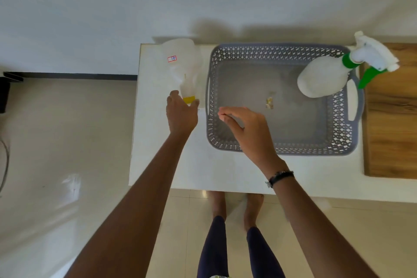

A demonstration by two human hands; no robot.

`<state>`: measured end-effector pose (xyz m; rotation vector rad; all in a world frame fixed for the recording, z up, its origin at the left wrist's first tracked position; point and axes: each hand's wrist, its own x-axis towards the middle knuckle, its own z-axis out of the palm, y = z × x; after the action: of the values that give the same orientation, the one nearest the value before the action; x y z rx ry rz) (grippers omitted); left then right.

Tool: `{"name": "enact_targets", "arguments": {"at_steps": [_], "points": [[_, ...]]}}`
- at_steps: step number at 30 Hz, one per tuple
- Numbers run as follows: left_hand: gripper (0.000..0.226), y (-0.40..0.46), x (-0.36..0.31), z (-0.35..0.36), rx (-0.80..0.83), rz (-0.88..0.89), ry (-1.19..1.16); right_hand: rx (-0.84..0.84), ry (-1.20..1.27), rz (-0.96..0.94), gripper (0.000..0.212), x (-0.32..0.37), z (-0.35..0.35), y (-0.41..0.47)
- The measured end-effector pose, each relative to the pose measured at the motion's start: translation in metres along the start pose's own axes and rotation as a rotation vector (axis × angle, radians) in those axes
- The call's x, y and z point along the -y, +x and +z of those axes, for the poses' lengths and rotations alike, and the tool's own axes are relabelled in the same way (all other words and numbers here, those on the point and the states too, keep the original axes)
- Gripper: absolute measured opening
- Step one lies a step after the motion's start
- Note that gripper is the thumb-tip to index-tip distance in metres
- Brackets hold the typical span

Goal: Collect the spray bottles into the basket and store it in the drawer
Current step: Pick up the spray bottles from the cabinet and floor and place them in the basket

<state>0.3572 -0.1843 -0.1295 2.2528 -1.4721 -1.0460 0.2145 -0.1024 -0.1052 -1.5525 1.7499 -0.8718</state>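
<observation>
Bottles: two, one in basket (282, 149), one at left hand (180, 115).

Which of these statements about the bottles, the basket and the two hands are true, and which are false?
1. The left hand is at the neck of the yellow-collared bottle. True.
2. That bottle lies inside the grey basket. False: it is on the white table, left of the basket.
3. The green-trigger spray bottle rests in the basket's far right corner, its head over the rim. True.
4. The right hand holds a bottle. False: it is open and empty, over the basket's near left corner.
5. The basket is full. False: only one bottle and a small scrap.
</observation>
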Motion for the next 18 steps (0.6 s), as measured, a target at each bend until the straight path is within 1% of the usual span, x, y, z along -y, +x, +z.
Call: {"name": "enact_targets", "arguments": {"at_steps": [2, 5, 8, 9, 11, 13, 15, 18], "points": [[0.054, 0.01, -0.001, 0.003, 0.028, -0.056, 0.025, -0.012, 0.0, -0.003, 0.018, 0.003, 0.012, 0.008], [0.043, 0.02, 0.0, 0.003, 0.009, -0.056, 0.087, -0.025, 0.01, -0.005, 0.018, 0.003, 0.023, 0.016], [0.03, 0.023, 0.0, -0.005, 0.028, -0.016, 0.01, -0.035, 0.018, 0.012, 0.018, 0.005, 0.023, 0.019], [0.031, 0.021, -0.001, -0.011, 0.033, -0.032, -0.069, -0.043, 0.026, 0.025, 0.018, 0.006, 0.021, 0.02], [0.034, 0.016, -0.007, -0.027, 0.08, -0.12, -0.348, -0.07, 0.036, 0.03, 0.017, 0.009, 0.017, 0.02], [0.025, 0.008, -0.017, -0.046, 0.188, -0.206, -0.645, -0.109, 0.038, 0.014, 0.017, 0.012, 0.01, 0.022], [0.016, -0.006, -0.029, -0.07, 0.298, -0.269, -0.83, -0.143, 0.058, 0.007, 0.018, 0.017, 0.003, 0.022], [0.018, -0.029, -0.051, -0.096, 0.412, -0.332, -1.057, -0.166, 0.103, 0.041, 0.023, 0.024, -0.005, 0.024]]}}
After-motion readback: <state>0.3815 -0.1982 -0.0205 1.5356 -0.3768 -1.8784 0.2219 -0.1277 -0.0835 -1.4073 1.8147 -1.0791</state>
